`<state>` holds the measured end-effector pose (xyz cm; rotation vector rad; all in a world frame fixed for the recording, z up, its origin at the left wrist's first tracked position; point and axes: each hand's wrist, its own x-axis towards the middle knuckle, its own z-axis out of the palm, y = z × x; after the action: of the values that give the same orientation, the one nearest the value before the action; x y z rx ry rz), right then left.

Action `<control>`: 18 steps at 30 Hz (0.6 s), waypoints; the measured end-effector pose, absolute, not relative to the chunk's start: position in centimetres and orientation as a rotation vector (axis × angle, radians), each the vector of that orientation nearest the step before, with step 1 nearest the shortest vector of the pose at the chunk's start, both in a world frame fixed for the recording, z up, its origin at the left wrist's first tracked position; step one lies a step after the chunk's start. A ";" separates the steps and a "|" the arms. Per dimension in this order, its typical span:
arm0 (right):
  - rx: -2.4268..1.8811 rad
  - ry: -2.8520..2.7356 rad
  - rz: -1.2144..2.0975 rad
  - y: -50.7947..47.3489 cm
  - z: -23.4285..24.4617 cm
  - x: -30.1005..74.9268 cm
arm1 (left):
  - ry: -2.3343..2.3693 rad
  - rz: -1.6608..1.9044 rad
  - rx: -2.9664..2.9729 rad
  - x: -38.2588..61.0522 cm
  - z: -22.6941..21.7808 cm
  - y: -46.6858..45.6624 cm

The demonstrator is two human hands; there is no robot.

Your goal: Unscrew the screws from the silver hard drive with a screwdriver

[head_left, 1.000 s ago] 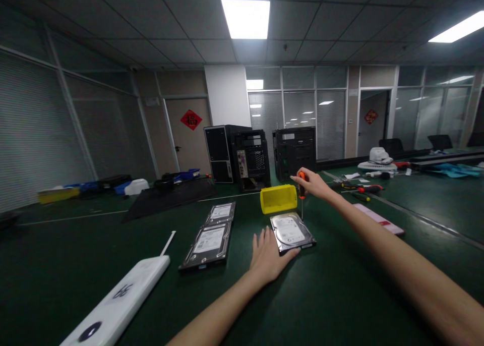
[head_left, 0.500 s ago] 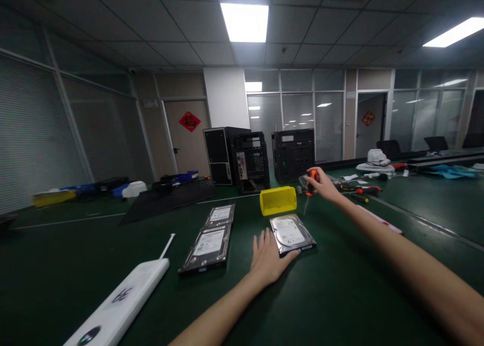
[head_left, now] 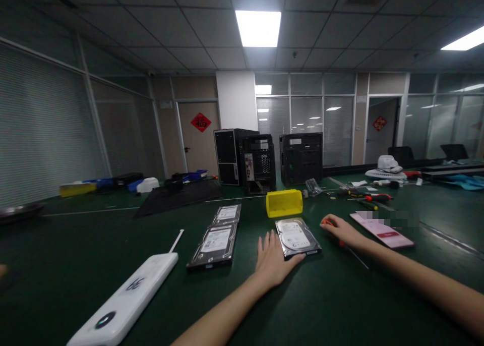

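My left hand lies on the green table with fingers stretched out along the left side of a hard drive. Its thumb rests along the drive's near edge. To the right of that drive, low over the table, my right hand is closed around a screwdriver with an orange and dark handle. The thin metal shaft points toward me and to the right; part of the handle is hidden by the hand. Left of my left hand lie two more hard drives, a near one and a far one.
Behind the drive stands a yellow bin. A white device marked 39 lies front left, a pink phone-like slab at right. Computer cases stand at the back. Hand tools lie beyond the slab, a black mat far left.
My right hand has come down and nearer with the screwdriver, from beside the yellow bin to the drive's right; the shaft has swung toward me. My left hand stays put. The view has shifted slightly left.
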<state>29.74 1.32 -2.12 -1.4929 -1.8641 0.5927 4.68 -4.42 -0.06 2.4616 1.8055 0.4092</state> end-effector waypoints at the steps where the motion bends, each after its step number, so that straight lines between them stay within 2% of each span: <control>1: -1.493 -1.870 0.594 1.2 -2.0 29.7 | 1.805 0.401 2.458 4.6 -0.1 -4.4; 9: -1.497 -1.972 0.623 0.7 -2.2 29.6 | 1.802 0.400 2.437 4.6 -0.1 -4.7; 18: -1.462 -2.240 0.458 -0.3 -1.5 28.5 | 1.804 0.376 2.432 4.8 0.1 -4.8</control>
<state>28.53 -0.30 -1.54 -1.4617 -2.2403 0.4577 4.79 -4.83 0.09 2.4322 1.8040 0.3757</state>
